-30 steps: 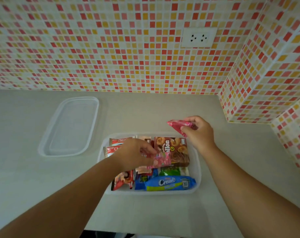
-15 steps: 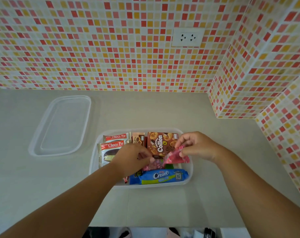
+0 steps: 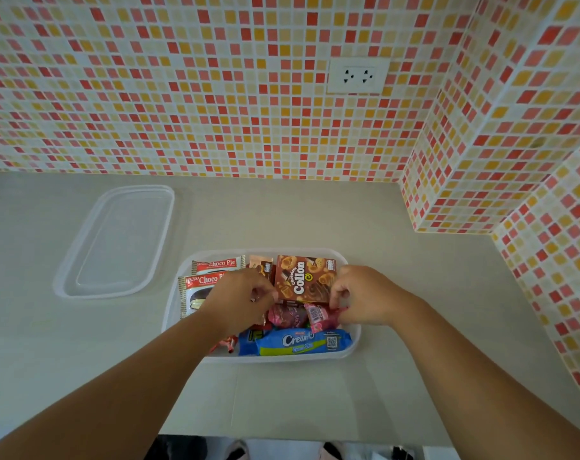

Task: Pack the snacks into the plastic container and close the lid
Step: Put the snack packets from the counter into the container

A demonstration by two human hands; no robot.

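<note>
The clear plastic container (image 3: pixel 354 340) sits on the counter, full of snacks: two Choco Pie packs (image 3: pixel 217 265), a brown Collon box (image 3: pixel 304 277), a blue Cream-O pack (image 3: pixel 302 341) along the front. Two pink packets lie in the middle. My right hand (image 3: pixel 361 295) pinches the right pink packet (image 3: pixel 320 315) at its end, low inside the container. My left hand (image 3: pixel 240 297) has its fingers curled on the edge of the left pink packet (image 3: pixel 287 317). The clear lid (image 3: pixel 116 242) lies flat on the counter to the left, apart from the container.
A mosaic-tiled wall runs behind the counter, with a white socket (image 3: pixel 357 76). A tiled column (image 3: pixel 481 161) juts out at the right, close to the container. The counter's front edge (image 3: pixel 282 434) is near me, with feet visible below.
My right hand brought the pink packet from above the container's far right corner down into the middle beside the other. My left hand stayed low on its packet.
</note>
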